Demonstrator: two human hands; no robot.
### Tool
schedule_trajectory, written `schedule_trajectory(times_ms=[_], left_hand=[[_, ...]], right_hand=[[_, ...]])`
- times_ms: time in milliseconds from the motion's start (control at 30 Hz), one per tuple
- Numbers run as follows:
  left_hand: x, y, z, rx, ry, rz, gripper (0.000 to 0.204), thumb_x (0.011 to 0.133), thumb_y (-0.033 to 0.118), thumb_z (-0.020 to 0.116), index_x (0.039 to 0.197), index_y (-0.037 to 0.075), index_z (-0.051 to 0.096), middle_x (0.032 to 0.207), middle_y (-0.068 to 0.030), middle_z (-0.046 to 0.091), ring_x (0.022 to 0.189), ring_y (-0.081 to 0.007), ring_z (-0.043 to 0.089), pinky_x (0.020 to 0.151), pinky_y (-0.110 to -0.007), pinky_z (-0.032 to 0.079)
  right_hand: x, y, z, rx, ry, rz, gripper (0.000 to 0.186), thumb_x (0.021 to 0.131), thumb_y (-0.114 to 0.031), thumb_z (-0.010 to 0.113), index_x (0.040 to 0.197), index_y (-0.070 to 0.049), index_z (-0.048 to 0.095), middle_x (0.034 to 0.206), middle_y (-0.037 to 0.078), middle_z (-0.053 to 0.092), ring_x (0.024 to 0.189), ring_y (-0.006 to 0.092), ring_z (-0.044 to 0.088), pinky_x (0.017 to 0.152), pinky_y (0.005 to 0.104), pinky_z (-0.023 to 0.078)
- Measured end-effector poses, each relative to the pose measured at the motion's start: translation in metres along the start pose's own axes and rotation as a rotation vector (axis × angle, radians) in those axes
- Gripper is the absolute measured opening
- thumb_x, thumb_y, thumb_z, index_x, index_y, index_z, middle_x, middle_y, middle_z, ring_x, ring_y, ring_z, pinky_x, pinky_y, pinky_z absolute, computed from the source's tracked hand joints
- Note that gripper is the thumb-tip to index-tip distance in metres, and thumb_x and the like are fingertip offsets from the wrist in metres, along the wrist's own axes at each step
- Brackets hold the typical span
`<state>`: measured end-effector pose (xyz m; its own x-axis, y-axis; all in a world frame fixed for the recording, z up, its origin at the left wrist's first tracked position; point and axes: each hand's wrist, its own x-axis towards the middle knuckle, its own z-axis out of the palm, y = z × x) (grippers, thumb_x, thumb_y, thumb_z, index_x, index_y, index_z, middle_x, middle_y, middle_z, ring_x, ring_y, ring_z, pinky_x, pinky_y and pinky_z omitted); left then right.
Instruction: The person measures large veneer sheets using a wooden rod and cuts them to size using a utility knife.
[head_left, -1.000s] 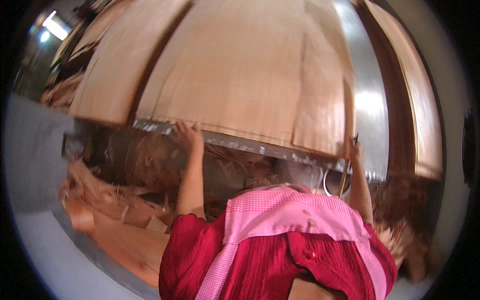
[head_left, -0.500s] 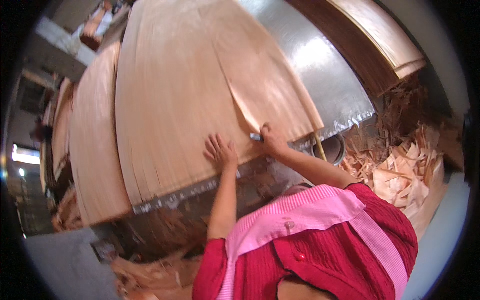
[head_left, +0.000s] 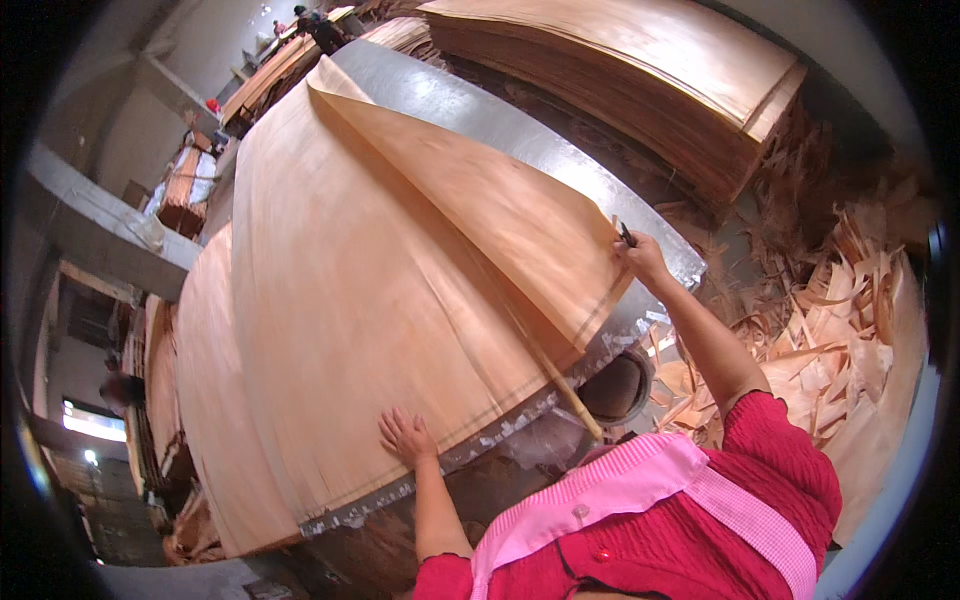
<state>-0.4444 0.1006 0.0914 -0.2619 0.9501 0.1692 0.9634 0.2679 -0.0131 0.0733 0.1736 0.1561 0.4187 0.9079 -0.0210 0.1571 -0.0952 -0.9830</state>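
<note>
Near the front edge of a large wood veneer sheet, my left hand lies flat with its fingers apart. Out to the right, my right hand grips the corner of a lifted veneer strip. That strip is partly turned up, and it stays narrow toward the far end. A small dark tool pokes out of the same hand; its kind is hard to make out. Under the strip runs a thin wooden stick, jutting past the front edge of the work surface.
The shiny metal tabletop shows beyond the veneer. A tall veneer stack stands at the far right. Torn veneer scraps pile up at right, beside a round pipe opening. People are in the far background.
My right hand has moved right, raising and swinging the veneer strip away from the sheet. The stick beneath is more exposed. My left hand still rests on the sheet. The view has shifted.
</note>
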Motion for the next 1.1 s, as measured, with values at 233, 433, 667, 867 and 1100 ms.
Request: schedule_trajectory(times_ms=[233, 433, 667, 867, 1100], left_hand=[[0.0, -0.004, 0.009, 0.04, 0.011, -0.005, 0.053, 0.083, 0.036, 0.048, 0.129, 0.014, 0.035, 0.138, -0.0066, 0.027, 0.128, -0.0261, 0.021, 0.1, -0.05, 0.018], [0.002, 0.009, 0.009, 0.026, -0.001, 0.004, 0.052, 0.082, 0.033, 0.049, 0.129, 0.014, 0.035, 0.137, -0.0065, 0.028, 0.128, -0.0267, 0.022, 0.1, -0.05, 0.02], [-0.004, -0.015, 0.025, 0.066, 0.039, 0.045, 0.052, 0.083, 0.032, 0.048, 0.129, 0.012, 0.036, 0.137, -0.0087, 0.029, 0.127, -0.0265, 0.023, 0.1, -0.048, 0.019], [0.004, -0.008, 0.021, 0.052, 0.068, 0.08, 0.05, 0.085, 0.036, 0.044, 0.128, 0.01, 0.037, 0.136, -0.0097, 0.031, 0.126, -0.0263, 0.027, 0.1, -0.046, 0.02], [-0.001, -0.005, 0.011, 0.017, 0.019, 0.062, 0.05, 0.088, 0.038, 0.041, 0.126, 0.006, 0.039, 0.133, -0.0124, 0.034, 0.123, -0.0265, 0.031, 0.099, -0.043, 0.024]], right_hand=[[0.012, 0.048, -0.055, -0.121, 0.123, 0.017, 0.017, 0.076, -0.015, 0.057, 0.085, -0.001, 0.06, 0.065, 0.008, 0.056, 0.061, 0.014, 0.051, 0.06, 0.0299, 0.042], [-0.006, 0.054, -0.085, -0.279, 0.116, 0.124, 0.023, 0.075, -0.016, 0.059, 0.093, -0.003, 0.059, 0.078, 0.014, 0.06, 0.07, 0.0248, 0.057, 0.063, 0.0337, 0.044], [-0.048, -0.017, -0.035, -0.877, 0.301, -0.453, 0.039, 0.072, -0.01, 0.055, 0.11, -0.013, 0.052, 0.116, 0.007, 0.05, 0.102, 0.0287, 0.05, 0.077, 0.034, 0.046], [-0.044, 0.032, -0.017, -1.11, -0.198, -0.187, 0.037, 0.076, -0.017, 0.048, 0.113, -0.022, 0.051, 0.127, 0.003, 0.042, 0.124, 0.0311, 0.027, 0.091, 0.0579, 0.027], [-0.101, 0.081, -0.069, -0.439, 0.388, -0.247, 0.031, 0.077, -0.002, 0.049, 0.106, -0.012, 0.057, 0.097, 0.008, 0.06, 0.082, 0.019, 0.058, 0.074, 0.0287, 0.046]])
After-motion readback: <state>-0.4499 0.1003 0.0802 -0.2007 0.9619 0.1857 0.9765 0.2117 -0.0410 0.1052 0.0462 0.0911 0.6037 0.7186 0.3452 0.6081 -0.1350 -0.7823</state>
